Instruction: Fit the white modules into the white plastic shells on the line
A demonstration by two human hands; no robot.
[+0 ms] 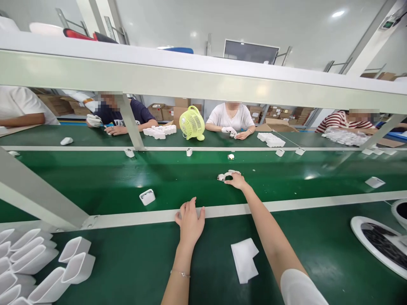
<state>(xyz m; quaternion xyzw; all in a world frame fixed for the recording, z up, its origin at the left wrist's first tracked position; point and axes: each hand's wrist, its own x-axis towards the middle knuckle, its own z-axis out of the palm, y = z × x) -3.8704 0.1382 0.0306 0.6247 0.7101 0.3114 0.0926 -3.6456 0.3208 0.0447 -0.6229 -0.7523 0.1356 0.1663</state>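
My right hand (pixel 238 181) reaches out over the green conveyor belt (pixel 178 169), thumb and fingers pinched round a small white part (pixel 221 177). White material also shows along its fingers; whether it is a covering or more of the part I cannot tell. My left hand (pixel 190 220) lies across the pale near rail (pixel 136 218), fingers stretched out and holding nothing. On the belt to its left sits a white open-ended case (pixel 147 197). Beyond my right hand lies a small white and yellowish piece (pixel 230 156). A folded white sheet (pixel 244 259) is on the near green table between my forearms.
White sleeve-like housings (pixel 34 254) crowd the near left. A round white-rimmed object (pixel 378 243) stands at right. A post (pixel 38 190) and overhead beam (pixel 203 78) cross the view. Co-workers sit opposite, near a yellow-green fan (pixel 192 123). A white case (pixel 375 182) sits at right.
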